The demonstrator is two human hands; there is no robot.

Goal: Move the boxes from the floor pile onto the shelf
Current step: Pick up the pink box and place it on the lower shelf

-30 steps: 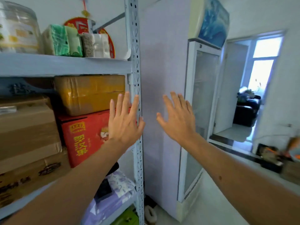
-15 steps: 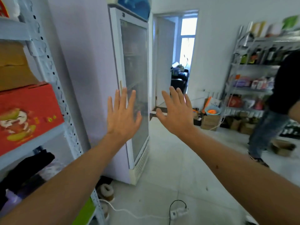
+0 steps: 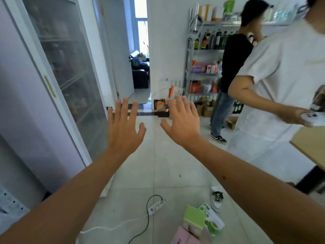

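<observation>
My left hand (image 3: 124,128) and my right hand (image 3: 182,123) are both raised in front of me with fingers spread, holding nothing. On the tiled floor at the bottom lies a small pile of boxes: a green and white box (image 3: 202,217) and a pink box (image 3: 184,237) beside it, below my right forearm. The shelf I was facing is out of view, apart from a grey perforated corner (image 3: 8,203) at the lower left.
A glass-door fridge (image 3: 58,67) fills the left. A white power strip (image 3: 156,206) with cables lies on the floor. A person in white (image 3: 281,85) stands close on the right beside a cardboard box (image 3: 311,145); another in black (image 3: 230,71) stands by a far shelf (image 3: 202,50).
My view has swung right, away from the shelf with its red and brown boxes, to the room and floor. Both hands stay raised and spread. The floor boxes and two people have come into view.
</observation>
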